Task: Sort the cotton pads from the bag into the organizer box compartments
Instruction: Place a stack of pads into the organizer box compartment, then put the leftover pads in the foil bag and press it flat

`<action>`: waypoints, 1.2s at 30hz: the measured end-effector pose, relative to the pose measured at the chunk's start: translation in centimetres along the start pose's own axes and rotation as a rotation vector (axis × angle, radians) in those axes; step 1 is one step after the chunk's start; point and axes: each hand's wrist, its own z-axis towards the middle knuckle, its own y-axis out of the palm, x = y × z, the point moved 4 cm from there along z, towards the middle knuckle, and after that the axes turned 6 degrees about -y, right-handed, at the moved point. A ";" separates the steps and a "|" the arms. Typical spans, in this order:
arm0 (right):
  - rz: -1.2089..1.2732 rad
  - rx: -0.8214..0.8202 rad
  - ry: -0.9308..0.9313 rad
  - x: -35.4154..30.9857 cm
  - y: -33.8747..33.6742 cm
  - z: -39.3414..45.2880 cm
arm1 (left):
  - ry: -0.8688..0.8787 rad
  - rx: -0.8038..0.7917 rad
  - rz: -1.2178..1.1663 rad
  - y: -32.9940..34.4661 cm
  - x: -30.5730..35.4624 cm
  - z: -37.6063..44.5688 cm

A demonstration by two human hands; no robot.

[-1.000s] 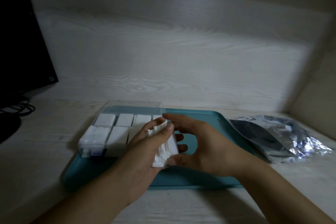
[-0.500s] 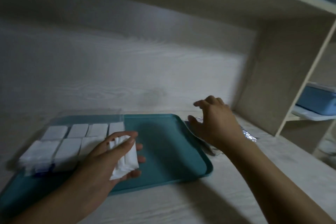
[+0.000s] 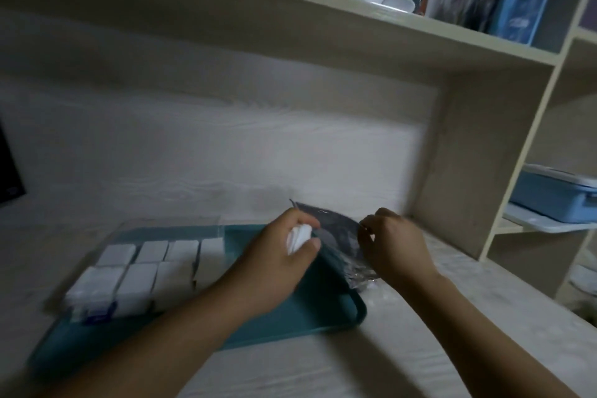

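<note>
Both my hands are at the bag [image 3: 336, 236]: my left grip [image 3: 284, 255] clutches a wad of cotton pads [image 3: 298, 237] at its mouth, my right grip [image 3: 392, 244] pinches its edge; the filled organizer box [image 3: 145, 268] sits on the teal tray [image 3: 307, 317], on the counter [image 3: 403, 349]

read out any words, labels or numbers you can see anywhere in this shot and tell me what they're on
None can be read.
Blue package on the upper shelf: a pale mark, too blurred to read.
Bag held between the left hand and right hand: no print shows.
Organizer box: no label shows.
</note>
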 end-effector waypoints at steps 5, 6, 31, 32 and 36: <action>0.175 -0.024 -0.200 -3.3 -1.5 0.0 | 0.392 -0.035 0.769 2.0 3.3 0.7; 0.213 -0.056 -0.213 -3.8 -1.5 -0.1 | 0.417 -0.033 0.887 2.0 3.4 0.9; 0.706 -0.080 0.018 -4.5 0.2 -0.3 | 0.014 -0.350 0.274 -2.3 -2.0 0.6; 0.727 -0.078 0.016 -4.6 0.1 -0.4 | 0.010 -0.352 0.380 -2.4 -2.3 0.5; 0.784 -0.054 0.000 -5.6 0.5 -0.9 | 0.349 -0.174 1.034 -1.5 -1.1 -0.2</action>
